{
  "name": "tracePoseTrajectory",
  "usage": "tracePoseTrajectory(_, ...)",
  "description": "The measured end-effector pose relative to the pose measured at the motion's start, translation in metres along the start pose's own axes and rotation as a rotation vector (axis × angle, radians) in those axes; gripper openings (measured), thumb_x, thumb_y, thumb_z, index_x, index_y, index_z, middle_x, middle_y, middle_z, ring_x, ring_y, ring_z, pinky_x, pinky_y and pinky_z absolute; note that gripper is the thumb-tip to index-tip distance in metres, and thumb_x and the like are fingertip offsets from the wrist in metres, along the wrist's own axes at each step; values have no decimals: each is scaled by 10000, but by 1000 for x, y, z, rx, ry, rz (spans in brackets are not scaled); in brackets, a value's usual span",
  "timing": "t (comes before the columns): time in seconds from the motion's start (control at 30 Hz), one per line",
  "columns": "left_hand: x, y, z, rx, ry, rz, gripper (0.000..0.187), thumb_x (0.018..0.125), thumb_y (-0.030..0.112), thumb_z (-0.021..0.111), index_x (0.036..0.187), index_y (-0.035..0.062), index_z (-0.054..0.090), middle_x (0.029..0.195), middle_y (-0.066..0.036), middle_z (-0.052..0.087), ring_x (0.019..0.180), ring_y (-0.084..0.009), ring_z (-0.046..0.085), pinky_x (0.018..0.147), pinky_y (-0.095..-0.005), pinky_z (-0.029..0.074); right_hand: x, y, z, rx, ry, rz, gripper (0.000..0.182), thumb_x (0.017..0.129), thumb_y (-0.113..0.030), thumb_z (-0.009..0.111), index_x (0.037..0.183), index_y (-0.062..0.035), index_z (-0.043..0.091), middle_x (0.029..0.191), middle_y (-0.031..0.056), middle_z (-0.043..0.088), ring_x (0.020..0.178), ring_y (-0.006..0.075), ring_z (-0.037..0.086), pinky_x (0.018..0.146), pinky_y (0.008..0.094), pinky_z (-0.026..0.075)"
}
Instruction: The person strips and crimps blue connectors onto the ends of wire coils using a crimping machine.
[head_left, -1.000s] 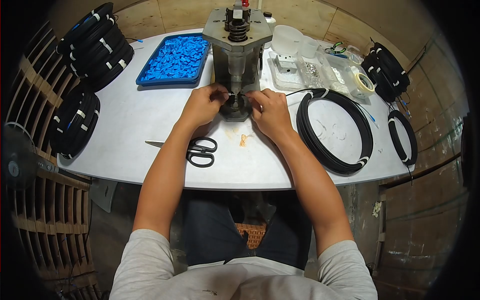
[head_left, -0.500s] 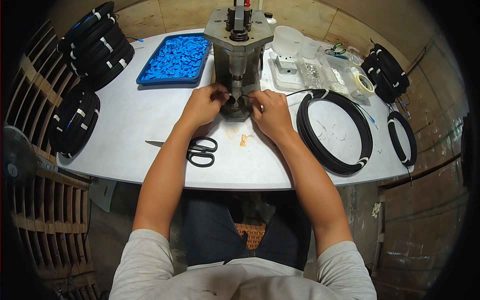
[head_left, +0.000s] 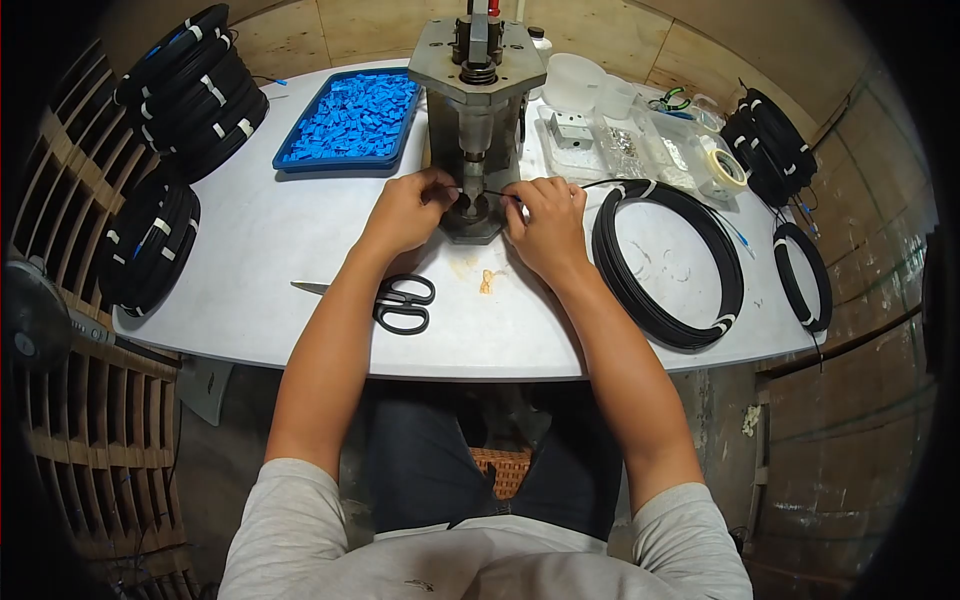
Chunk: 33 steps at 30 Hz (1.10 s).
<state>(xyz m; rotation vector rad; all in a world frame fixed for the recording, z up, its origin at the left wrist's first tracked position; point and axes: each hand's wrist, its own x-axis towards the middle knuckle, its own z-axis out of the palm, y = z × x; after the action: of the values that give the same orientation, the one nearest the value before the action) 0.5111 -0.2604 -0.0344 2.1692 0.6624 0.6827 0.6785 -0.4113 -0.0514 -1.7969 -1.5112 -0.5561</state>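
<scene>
Grey steel press [head_left: 476, 120], upright at the far middle of the white tabletop [head_left: 270, 260], base toward the person.

Left hand [head_left: 405, 212]: at the left of the press base, fingers curled, grip pressed together on a small part at the die; the part itself is too small to make out.

Right hand [head_left: 545, 225]: at the right of the press base, grip pinching a thin black cable [head_left: 600, 183] that runs level from the die past the fingertips and on to the right.

Coil [head_left: 668, 262]: large black ring lying flat just right of the right hand, bound with white ties; the cable appears to lead into it.

Small coil [head_left: 802, 276]: black, flat, near the right edge, apart from the large one.

Scissors [head_left: 400, 302]: black handles, lying flat near the front of the tabletop, beside the left forearm, untouched.

Scraps [head_left: 486, 280]: pale orange bits on the tabletop in front of the press, between the wrists.

Blue tray [head_left: 350, 120]: far left of the press, filled with small blue pieces.

Clear boxes [head_left: 620, 140]: right of the press, holding small metal parts; a tape roll [head_left: 728, 166] beside them.

Coil stacks [head_left: 190, 90]: black bundles with white ties at the left edge; another stack [head_left: 770, 140] at far right.
</scene>
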Motion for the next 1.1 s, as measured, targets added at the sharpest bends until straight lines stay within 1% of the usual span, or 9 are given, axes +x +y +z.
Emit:
tracePoseTrajectory(0.07,0,1,-1,-6,-1,1,203,931,124,681,1074,-17,711,890,-135,748,813,-196,705,786,-325,536,0,1,0,3,1,-2,83,901,-173,710,964,-121,726,904,39,690,986,253,608,972,467,347)
tracePoseTrajectory(0.13,-1,4,-2,10,3,0,206,929,128,686,1072,-18,709,887,-133,746,810,-191,702,779,-321,535,0,1,0,-12,-3,3,86,875,-164,741,958,-144,736,904,10,700,977,237,604,958,426,355)
tracePoseTrajectory(0.47,-1,2,-1,-31,0,2,209,928,127,676,1072,-20,713,897,-138,748,825,-198,707,793,-326,537,0,3,1,-18,-6,-6,77,879,-171,744,953,-148,737,890,6,701,964,229,605,938,422,351)
tracePoseTrajectory(0.53,-1,4,-2,-1,4,-3,212,922,126,679,1072,-20,713,897,-135,748,828,-192,708,788,-324,537,0,2,0,8,-31,3,96,907,-195,710,974,-127,723,892,41,689,980,253,608,966,467,348)
tracePoseTrajectory(0.57,-1,3,-1,-1,3,-2,212,922,126,679,1072,-20,713,897,-135,748,828,-192,708,788,-324,537,0,3,0,8,-31,4,96,907,-195,710,974,-127,723,892,41,689,980,253,608,966,467,348)
tracePoseTrajectory(0.63,-1,3,-2,-5,-10,-3,215,918,125,678,1074,-20,714,899,-134,750,835,-194,711,794,-326,537,0,3,0,-11,-14,-6,89,883,-174,741,966,-144,734,888,10,699,967,227,604,938,421,348)
tracePoseTrajectory(0.77,-1,2,-1,5,0,2,214,915,124,680,1071,-18,715,892,-129,749,826,-187,705,791,-322,537,0,3,0,-9,-26,-3,89,886,-172,738,968,-139,730,886,18,697,966,230,612,944,423,352)
tracePoseTrajectory(0.83,0,0,0,-36,17,21,188,921,139,692,1058,19,741,873,-155,753,791,-228,719,782,-336,550,0,5,1,0,-27,-9,80,890,-169,734,959,-131,726,883,31,694,946,241,627,939,422,369)
tracePoseTrajectory(1.1,-1,2,0,-8,28,9,191,918,136,694,1057,15,742,884,-155,758,799,-226,724,783,-335,552,-1,6,2,32,-28,-16,84,894,-165,729,960,-116,712,882,45,690,910,248,639,919,412,394)
